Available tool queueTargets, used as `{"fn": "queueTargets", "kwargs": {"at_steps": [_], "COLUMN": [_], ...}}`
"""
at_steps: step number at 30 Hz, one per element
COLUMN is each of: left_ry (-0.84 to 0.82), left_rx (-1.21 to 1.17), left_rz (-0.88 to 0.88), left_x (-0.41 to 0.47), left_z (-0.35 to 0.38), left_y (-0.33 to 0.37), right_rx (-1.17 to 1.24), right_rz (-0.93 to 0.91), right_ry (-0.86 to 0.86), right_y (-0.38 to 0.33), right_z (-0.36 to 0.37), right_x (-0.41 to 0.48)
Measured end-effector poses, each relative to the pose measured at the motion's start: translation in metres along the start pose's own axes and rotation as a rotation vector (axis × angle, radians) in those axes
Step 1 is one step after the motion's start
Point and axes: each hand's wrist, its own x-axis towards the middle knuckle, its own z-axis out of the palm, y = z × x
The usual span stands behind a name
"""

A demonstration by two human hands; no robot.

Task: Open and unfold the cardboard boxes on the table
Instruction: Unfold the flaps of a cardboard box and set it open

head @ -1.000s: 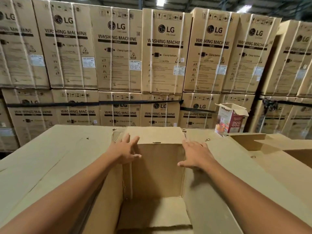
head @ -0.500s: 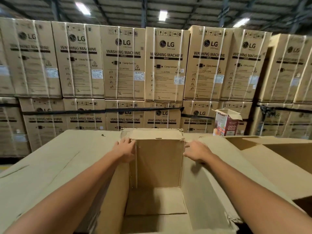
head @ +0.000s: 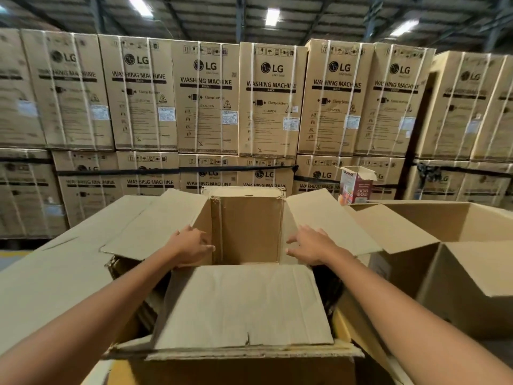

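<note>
A plain brown cardboard box (head: 245, 229) stands open in front of me. Its left flap (head: 155, 226) and right flap (head: 327, 218) are spread outward, and the near flap (head: 244, 307) slopes toward me across the opening. My left hand (head: 191, 245) lies with straight fingers on the fold where the left flap meets the box wall. My right hand (head: 311, 245) rests with spread fingers on the inner edge of the right flap. The bottom of the box is hidden behind the near flap.
A second open cardboard box (head: 458, 273) stands close on the right. A flat cardboard sheet (head: 55, 273) lies on the left. A small printed carton (head: 355, 187) stands behind. Stacked washing-machine cartons (head: 266, 101) wall off the back.
Both side flaps have swung outward and down. My hands slid back from the far corners along the side edges, and the near flap has come into view.
</note>
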Motion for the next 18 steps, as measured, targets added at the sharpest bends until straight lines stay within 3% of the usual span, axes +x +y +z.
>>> {"fn": "queueTargets", "kwargs": {"at_steps": [6,9,18], "left_ry": [0.048,-0.029,0.11], "left_rx": [-0.168,-0.092,-0.044], "left_rz": [0.074,0.108,0.15], "left_x": [-0.067,-0.088,-0.104], "left_z": [0.004,0.015,0.019], "left_y": [0.02,0.024,0.024], "right_rx": [0.102,0.132,0.097], "right_rz": [-0.028,-0.008,0.192], "right_ry": [0.083,0.092,0.059], "right_y": [-0.025,-0.044,-0.08], "right_z": [0.017,0.033,0.051], "right_x": [-0.055,-0.075,-0.122]}}
